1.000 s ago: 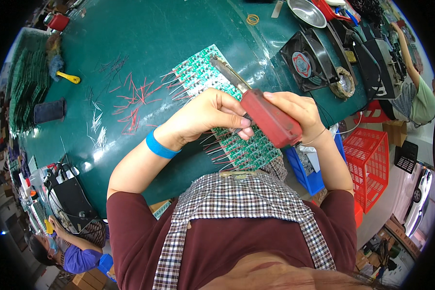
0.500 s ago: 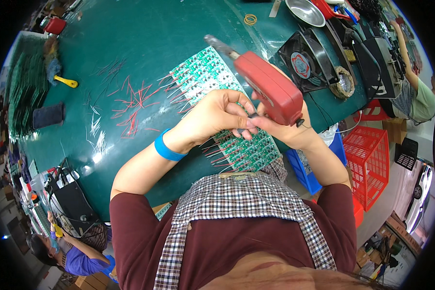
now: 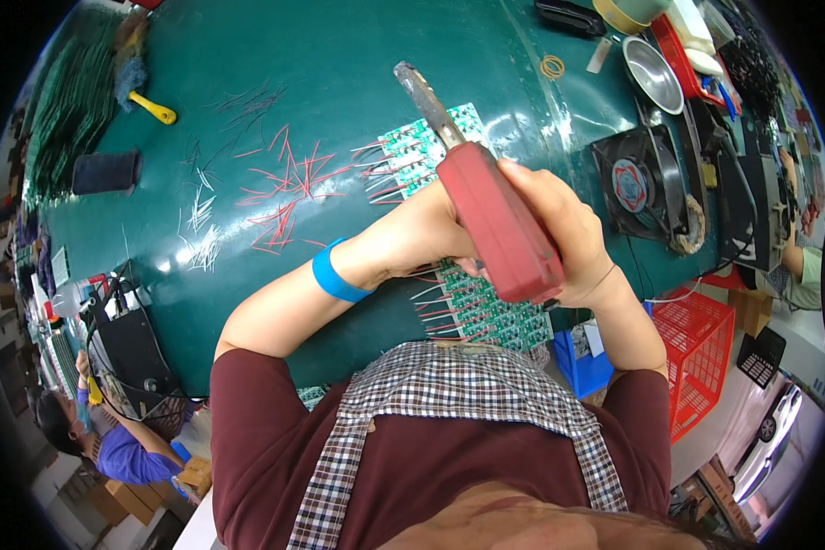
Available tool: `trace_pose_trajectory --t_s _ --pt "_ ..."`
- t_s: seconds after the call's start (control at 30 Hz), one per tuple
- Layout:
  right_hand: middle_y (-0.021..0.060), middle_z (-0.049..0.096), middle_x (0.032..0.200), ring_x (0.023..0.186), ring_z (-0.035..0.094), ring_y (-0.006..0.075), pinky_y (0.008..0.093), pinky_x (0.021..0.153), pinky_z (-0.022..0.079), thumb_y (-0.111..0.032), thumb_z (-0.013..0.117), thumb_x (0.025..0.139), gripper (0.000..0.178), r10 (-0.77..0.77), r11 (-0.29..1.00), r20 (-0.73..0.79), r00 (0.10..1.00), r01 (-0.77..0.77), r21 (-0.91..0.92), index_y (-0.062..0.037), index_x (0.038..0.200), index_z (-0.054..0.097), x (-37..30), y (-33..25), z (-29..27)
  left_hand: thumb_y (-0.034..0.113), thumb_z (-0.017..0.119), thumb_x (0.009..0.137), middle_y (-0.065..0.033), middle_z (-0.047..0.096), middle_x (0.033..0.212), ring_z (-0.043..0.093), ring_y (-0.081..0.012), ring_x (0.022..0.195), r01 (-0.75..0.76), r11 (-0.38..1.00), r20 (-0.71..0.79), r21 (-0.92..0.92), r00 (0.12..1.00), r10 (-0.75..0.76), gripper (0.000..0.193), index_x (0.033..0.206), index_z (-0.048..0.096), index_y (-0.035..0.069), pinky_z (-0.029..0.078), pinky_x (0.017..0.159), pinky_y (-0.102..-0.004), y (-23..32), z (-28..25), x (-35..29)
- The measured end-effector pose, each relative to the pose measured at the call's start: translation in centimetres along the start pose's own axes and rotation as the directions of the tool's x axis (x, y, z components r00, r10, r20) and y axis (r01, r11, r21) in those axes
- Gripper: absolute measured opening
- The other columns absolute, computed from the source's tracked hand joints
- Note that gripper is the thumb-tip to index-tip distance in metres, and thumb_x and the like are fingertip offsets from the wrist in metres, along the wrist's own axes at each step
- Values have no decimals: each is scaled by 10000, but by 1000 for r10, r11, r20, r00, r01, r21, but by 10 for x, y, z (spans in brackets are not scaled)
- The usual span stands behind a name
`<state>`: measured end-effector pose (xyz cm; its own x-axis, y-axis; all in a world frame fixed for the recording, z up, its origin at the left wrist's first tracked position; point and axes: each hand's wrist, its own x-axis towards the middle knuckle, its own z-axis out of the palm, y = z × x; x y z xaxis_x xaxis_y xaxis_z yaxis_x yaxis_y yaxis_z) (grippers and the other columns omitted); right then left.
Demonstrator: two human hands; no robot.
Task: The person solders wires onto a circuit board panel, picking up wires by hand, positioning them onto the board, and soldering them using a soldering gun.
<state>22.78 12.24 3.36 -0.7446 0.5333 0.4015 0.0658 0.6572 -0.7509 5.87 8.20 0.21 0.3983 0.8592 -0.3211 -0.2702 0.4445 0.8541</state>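
My right hand (image 3: 566, 225) is wrapped round a red, boxy handheld power tool (image 3: 500, 225) with a long, worn metal tip. That tip slants up and left over a panel of green circuit boards (image 3: 495, 319), which has red and white wires sticking out along its left edge. My left hand (image 3: 422, 229), with a blue band on the wrist, reaches in behind the tool. The tool's body covers most of its fingers, so what they hold is hidden. Loose red wires (image 3: 293, 188) lie left of the panel, with white wires (image 3: 202, 247) and dark wires (image 3: 252, 105) beyond them.
A black fan (image 3: 632, 183) stands on the right of the green table, near a metal bowl (image 3: 654, 75). Stacked green boards (image 3: 82, 119) and a yellow-handled brush (image 3: 153, 108) are at the left. Red crates (image 3: 697, 357) and a blue bin (image 3: 585, 362) sit below the right edge.
The view has shifted, so the table items sit farther right. The red tool has swung more upright and now hides the left fingers, which earlier pinched a small dark piece beside the right thumb.
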Motion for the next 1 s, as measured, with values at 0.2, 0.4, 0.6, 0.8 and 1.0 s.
trace_pose_trajectory --t_s 0.2,0.4,0.6,0.8,1.0 --pt "147 541 1093 896 584 274 318 724 491 -124 725 626 717 30 1000 -14 999 -30 9 -5 1249 391 6 12 5 -29 580 760 -93 625 784 616 -136 688 13 1000 59 0 998 -13 160 919 580 -27 506 563 -229 3 -13 -7" --pt "20 570 730 671 520 59 212 634 430 31 650 691 550 585 799 -229 778 -505 328 35 1199 439 -12 16 0 -27 596 702 -99 618 773 597 -183 684 -289 484 -44 826 823 566 116 811 629 -5 465 593 -284 14 -56 -13" --pt "197 532 1022 561 467 100 207 476 378 -70 604 751 504 671 691 -127 731 -554 464 50 1190 387 -35 10 -1 -24 575 655 -81 527 692 543 -240 623 -85 11 62 996 808 585 204 846 619 33 436 535 -313 -8 -77 -11" --pt "109 578 938 607 478 76 210 528 399 -68 633 749 397 780 480 10 626 -608 632 29 1106 487 -43 -5 1 -1 567 623 -63 502 700 523 -211 614 -102 -95 138 990 805 578 271 891 601 23 423 512 -316 -5 -75 -12" --pt "50 545 824 637 483 81 220 570 398 -112 662 754 335 825 400 66 561 -664 632 19 1028 519 -37 -7 4 38 565 632 -54 472 703 509 -192 607 -98 -168 175 981 826 536 270 899 598 23 418 504 -299 -3 -75 -12"
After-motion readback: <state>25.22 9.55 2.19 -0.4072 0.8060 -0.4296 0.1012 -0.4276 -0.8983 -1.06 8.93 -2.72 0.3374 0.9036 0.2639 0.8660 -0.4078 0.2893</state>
